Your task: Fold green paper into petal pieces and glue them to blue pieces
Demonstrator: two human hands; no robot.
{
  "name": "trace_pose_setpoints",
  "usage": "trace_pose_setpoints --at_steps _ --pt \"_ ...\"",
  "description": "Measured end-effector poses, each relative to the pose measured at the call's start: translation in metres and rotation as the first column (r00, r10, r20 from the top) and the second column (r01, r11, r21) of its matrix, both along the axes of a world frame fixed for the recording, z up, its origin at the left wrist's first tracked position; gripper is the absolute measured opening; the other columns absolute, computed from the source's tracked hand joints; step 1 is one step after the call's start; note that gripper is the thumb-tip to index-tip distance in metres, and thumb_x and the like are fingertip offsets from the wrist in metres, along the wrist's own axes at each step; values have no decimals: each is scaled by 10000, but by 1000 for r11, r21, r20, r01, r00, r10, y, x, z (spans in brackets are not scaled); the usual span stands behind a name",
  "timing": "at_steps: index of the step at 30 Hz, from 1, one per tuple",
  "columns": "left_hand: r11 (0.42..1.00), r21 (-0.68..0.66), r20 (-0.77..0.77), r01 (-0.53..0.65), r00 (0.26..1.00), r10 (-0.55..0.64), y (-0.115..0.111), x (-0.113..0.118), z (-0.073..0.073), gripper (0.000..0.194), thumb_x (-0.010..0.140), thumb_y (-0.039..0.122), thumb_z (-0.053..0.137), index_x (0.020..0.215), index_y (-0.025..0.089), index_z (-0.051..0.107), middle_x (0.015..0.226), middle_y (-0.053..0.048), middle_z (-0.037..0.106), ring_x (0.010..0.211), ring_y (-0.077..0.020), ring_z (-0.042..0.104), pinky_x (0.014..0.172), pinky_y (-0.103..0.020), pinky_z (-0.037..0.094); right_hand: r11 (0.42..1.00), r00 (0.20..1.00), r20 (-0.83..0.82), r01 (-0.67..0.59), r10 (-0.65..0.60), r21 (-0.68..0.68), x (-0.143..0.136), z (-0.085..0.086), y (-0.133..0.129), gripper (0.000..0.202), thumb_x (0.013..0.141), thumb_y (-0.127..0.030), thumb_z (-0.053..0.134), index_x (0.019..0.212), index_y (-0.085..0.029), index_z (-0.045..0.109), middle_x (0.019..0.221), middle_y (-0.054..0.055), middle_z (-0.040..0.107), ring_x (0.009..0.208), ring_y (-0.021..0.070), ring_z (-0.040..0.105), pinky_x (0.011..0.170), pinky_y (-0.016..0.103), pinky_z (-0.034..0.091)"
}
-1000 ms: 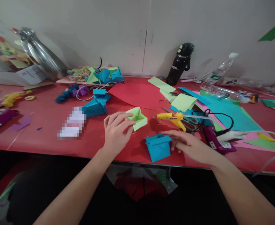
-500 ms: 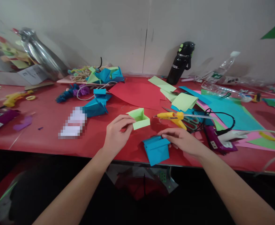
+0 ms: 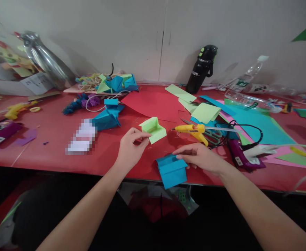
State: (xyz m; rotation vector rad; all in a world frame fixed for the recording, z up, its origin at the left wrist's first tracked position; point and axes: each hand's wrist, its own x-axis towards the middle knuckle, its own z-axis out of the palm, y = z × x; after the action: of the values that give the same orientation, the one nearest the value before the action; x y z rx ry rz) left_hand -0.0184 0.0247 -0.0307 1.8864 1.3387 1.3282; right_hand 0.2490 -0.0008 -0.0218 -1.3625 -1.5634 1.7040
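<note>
My left hand (image 3: 134, 145) pinches the near left corner of a small light-green folded paper box (image 3: 158, 134), whose open top is tilted toward me. My right hand (image 3: 199, 157) has thumb and fingers closed on the right part of a blue folded paper piece (image 3: 173, 173), which lies at the table's front edge with a flap standing up. Just beyond the right hand lies a yellow glue gun (image 3: 191, 129) with a glue stick out of its back. Scissors (image 3: 212, 136) are partly covered behind it.
Blue folded paper (image 3: 107, 118) and a blurred white object (image 3: 82, 136) lie left on the red table (image 3: 51, 153). Red paper (image 3: 153, 104) is behind the box. A black bottle (image 3: 201, 69), a purple power strip (image 3: 243, 157), cords and coloured sheets (image 3: 259, 125) are to the right.
The green box has tipped so more of its inside faces me. The blue piece has shifted slightly left and toward me, and my right fingers have moved over its top.
</note>
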Motion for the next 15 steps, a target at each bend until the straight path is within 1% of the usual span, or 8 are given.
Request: trace_pose_setpoints --at_steps 2,4,6,9,12,15 --pt "999 -49 -1 -21 1000 21 -1 0 2 129 815 159 675 853 224 779 703 12 569 627 -108 560 568 -222 484 1000 1000 -10 4 -4 5 0 -1 0 370 830 -417 762 1100 -163 769 762 39 710 611 110 583 510 228 409" --pt "992 -119 34 -33 999 37 -3 0 4 95 805 183 681 832 212 767 617 32 541 561 -102 526 529 -221 454 999 999 -34 34 -34 10 0 -2 0 362 832 -415 761 1092 -163 771 725 28 699 611 111 576 513 231 402" --pt "976 -216 106 -12 994 35 -5 0 6 89 806 211 681 854 200 755 578 39 554 501 -101 532 498 -226 456 996 994 -59 89 -89 8 -1 -4 -1 365 824 -426 769 1076 -163 773 774 43 728 647 125 602 552 250 437" --pt "948 -316 197 33 980 32 -8 0 9 122 806 221 670 898 181 739 603 25 618 464 -112 595 481 -230 501 985 980 -98 171 -172 -22 -4 -6 -1 378 772 -437 814 1035 -168 776 883 72 771 726 159 663 657 300 509" --pt "938 -343 227 54 973 27 -9 0 11 140 796 206 662 918 176 723 637 7 673 455 -118 619 464 -222 523 973 961 -156 224 -229 -47 -7 -5 -3 365 712 -412 864 979 -178 780 899 72 782 763 175 696 698 316 536" --pt "938 -342 249 61 968 28 -9 0 10 138 794 213 666 920 183 716 706 -10 723 478 -132 655 471 -230 543 966 950 -176 258 -258 -24 -11 -2 -4 350 688 -392 883 949 -182 782 889 67 782 778 182 707 706 320 551"
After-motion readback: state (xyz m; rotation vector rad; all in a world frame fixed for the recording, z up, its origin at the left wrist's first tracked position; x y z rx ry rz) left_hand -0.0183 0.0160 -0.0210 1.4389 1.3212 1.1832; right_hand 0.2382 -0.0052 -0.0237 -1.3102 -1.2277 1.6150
